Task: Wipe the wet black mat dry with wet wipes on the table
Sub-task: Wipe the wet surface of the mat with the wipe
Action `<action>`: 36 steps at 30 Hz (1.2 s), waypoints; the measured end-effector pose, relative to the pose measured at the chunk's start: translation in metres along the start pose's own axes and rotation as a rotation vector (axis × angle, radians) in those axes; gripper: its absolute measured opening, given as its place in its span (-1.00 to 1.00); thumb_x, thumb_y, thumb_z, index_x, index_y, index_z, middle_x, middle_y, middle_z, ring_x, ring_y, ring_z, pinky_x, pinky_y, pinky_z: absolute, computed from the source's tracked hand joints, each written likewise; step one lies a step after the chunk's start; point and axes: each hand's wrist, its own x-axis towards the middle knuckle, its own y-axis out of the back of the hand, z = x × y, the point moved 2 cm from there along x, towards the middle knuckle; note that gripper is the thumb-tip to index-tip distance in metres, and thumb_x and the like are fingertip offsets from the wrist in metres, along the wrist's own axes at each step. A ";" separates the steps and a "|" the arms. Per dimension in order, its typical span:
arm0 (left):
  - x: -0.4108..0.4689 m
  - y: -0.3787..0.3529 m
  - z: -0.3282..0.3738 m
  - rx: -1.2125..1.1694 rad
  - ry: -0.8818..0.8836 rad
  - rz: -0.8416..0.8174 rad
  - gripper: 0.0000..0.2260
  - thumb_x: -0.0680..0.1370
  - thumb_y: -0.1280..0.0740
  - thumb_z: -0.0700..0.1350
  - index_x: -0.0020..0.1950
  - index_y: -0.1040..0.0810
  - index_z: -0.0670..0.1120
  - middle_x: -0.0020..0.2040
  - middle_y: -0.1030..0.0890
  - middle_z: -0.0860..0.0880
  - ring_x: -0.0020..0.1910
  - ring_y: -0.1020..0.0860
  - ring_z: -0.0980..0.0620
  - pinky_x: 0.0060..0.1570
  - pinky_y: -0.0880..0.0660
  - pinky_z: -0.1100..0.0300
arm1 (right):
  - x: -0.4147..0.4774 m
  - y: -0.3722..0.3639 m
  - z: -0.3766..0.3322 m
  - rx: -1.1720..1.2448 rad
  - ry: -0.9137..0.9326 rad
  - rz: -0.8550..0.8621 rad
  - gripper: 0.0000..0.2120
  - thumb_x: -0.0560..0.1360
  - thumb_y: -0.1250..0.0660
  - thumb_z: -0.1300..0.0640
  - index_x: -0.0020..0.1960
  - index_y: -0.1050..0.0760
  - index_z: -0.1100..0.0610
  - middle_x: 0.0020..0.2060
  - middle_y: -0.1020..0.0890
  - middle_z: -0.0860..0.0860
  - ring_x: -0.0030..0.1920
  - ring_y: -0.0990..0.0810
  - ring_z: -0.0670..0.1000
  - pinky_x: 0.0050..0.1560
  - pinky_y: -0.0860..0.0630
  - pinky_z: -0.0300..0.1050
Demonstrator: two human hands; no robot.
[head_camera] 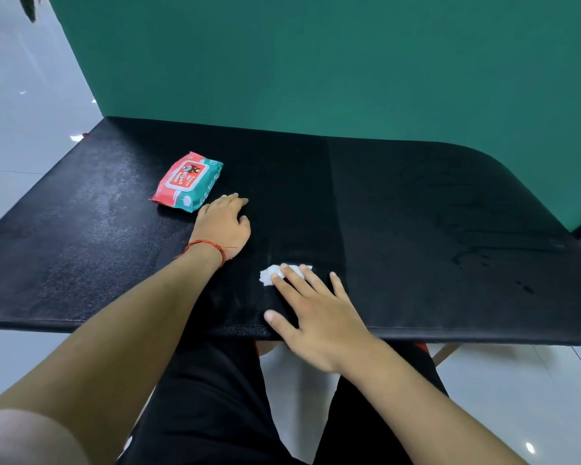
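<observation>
Head view, seated person at work. The black mat [416, 213] lies flat and spans almost the full width of the view, its far edge against a green backdrop [316, 62] and its near edge above the person's lap.

The right hand [319, 317] lies palm down near the mat's front edge, close to the middle. Its fingers [294, 280] are straight and spread wide, and the tips of the index and middle fingers press a crumpled white wet wipe [270, 274] onto the mat. The thumb points left along the front edge. Part of the wipe shows beyond the fingertips on the far left side.

The left hand [223, 226] rests on the mat farther from the person and to the left of the right hand, well apart from the wipe. Its fingers are loosely bent and hold nothing. A red string bracelet [212, 248] circles the wrist.

A red and teal wipes pack [188, 181] lies flat on the mat just beyond the left hand (contact between the two cannot be judged). Its printed label faces up.

Dark water droplets [467, 256] and streaks sit on the right part of the mat, well away from both hands. The left part carries a pale grey sheen [108, 209].

Black trousers [215, 397] and a light tiled floor [31, 112] show below and beside the mat.
</observation>
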 end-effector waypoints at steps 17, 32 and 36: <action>0.000 0.006 -0.007 -0.337 0.058 0.014 -0.58 0.66 -0.15 -0.22 0.41 -0.61 0.07 0.56 -0.45 0.01 0.63 -0.23 0.02 0.64 -0.08 0.00 | 0.083 0.010 -0.021 0.106 0.120 0.004 -0.38 0.67 -0.03 -0.34 0.67 -0.19 -0.16 0.68 -0.13 -0.21 0.68 0.06 -0.09 0.65 0.19 0.28; -0.005 0.008 0.000 -0.195 0.033 0.000 -0.56 0.66 -0.17 -0.21 0.47 -0.55 0.09 0.60 -0.39 0.04 0.64 -0.20 0.01 0.65 -0.04 -0.03 | -0.042 -0.002 -0.012 -0.045 0.226 0.040 -0.41 0.69 0.00 -0.34 0.67 -0.13 -0.20 0.66 -0.11 -0.28 0.68 0.01 -0.13 0.67 0.15 0.24; -0.005 0.008 0.000 -0.141 0.012 -0.026 -0.56 0.64 -0.22 -0.16 0.50 -0.51 0.10 0.61 -0.38 0.03 0.65 -0.19 -0.01 0.64 -0.06 -0.07 | -0.068 0.000 0.007 -0.049 0.141 0.042 -0.41 0.69 0.03 -0.35 0.68 -0.07 -0.24 0.65 -0.08 -0.33 0.66 0.07 -0.20 0.67 0.14 0.22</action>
